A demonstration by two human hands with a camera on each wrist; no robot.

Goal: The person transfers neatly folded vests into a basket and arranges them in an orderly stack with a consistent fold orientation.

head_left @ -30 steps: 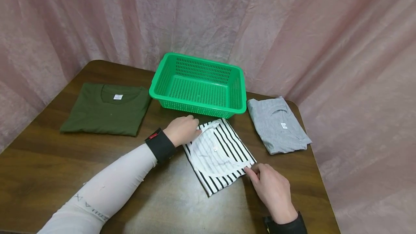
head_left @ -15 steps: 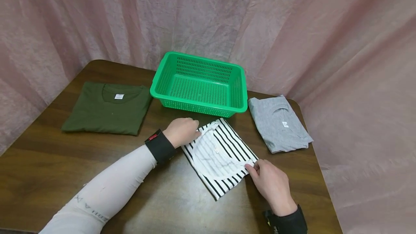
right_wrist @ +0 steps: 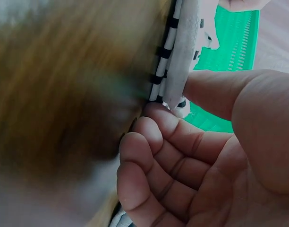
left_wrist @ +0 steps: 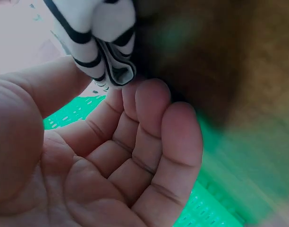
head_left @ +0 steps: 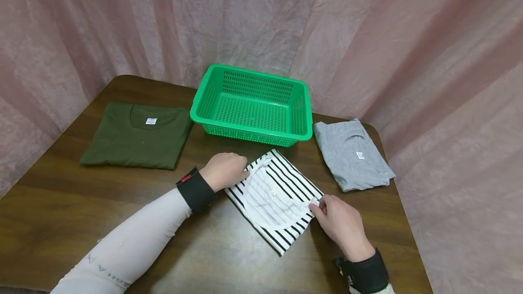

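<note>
Striped shirt (head_left: 273, 194) lies folded on the bench (head_left: 122, 208), nearer the person than the green basket (head_left: 252, 131). Left hand (head_left: 224, 170) pinches one edge, right hand (head_left: 340, 221) the opposite edge, thumb against fingers; presumably to keep the layers together. Olive shirt (head_left: 136, 142) and grey shirt (head_left: 347, 162) flank it, white neck labels (head_left: 151, 121) uppermost, print too small to read. Sleeve (head_left: 135, 242) lettering: perhaps an X, rest unclear.
</note>
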